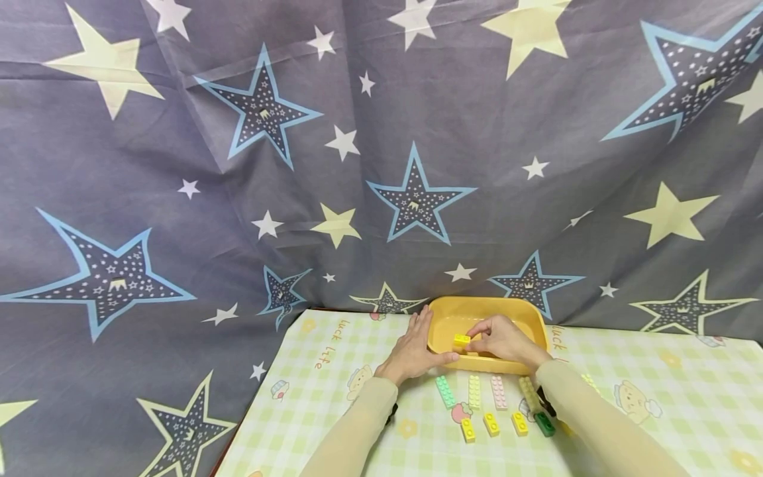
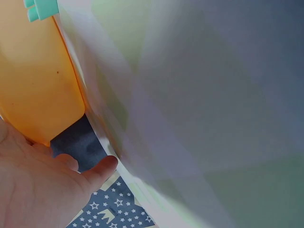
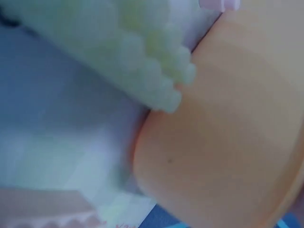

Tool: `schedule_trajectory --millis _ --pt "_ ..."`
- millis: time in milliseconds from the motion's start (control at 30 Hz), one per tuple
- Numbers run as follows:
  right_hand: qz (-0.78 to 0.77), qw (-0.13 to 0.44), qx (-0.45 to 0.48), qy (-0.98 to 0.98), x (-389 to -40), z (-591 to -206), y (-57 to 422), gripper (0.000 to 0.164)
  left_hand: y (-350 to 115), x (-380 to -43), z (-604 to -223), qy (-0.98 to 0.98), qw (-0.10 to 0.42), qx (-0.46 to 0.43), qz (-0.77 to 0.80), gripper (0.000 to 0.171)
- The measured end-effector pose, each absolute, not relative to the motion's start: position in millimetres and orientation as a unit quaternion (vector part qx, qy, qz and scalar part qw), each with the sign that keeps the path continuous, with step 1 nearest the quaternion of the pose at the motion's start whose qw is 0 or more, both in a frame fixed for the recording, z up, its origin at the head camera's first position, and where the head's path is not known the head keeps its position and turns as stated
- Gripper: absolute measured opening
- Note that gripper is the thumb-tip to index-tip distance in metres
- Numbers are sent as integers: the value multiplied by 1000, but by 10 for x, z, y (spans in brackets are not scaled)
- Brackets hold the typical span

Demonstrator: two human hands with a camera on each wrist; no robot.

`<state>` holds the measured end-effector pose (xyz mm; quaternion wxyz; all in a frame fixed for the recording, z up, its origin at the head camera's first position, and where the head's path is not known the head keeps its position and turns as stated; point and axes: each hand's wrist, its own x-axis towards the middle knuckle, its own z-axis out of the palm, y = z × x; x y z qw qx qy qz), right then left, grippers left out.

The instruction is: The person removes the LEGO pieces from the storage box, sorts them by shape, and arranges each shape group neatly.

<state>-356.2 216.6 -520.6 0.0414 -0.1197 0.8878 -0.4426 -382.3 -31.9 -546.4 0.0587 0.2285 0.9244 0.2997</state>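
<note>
A yellow tray (image 1: pixel 444 303) stands at the back of the table, against the curtain. My left hand (image 1: pixel 411 352) rests at its front left corner, fingers straight along the outer left wall and thumb on the front rim. Inside the tray, my right hand (image 1: pixel 501 338) pinches a small yellow toy brick (image 1: pixel 461 340) between thumb and fingers. In the left wrist view the left hand's fingers touch the tray's outer wall (image 2: pixel 42 76). The right wrist view shows the tray's wall (image 3: pixel 213 133) but not the brick in the hand.
Before the tray lie long bricks: mint green (image 1: pixel 444 391), pale yellow (image 1: pixel 474 391), pink (image 1: pixel 499 392) and olive (image 1: pixel 527 391). Nearer are small yellow bricks (image 1: pixel 491 424) and a dark green brick (image 1: pixel 544 424). The right sleeve partly covers others. A starred curtain (image 1: pixel 381 132) hangs behind.
</note>
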Motion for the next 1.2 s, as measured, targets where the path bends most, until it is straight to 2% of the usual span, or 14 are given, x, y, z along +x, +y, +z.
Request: schedule_trajectory --millis 1200 --pt "-437 -69 -35 896 -2725 -4972 2840 32 -344 -3783 -5415 922 60 231 305 122"
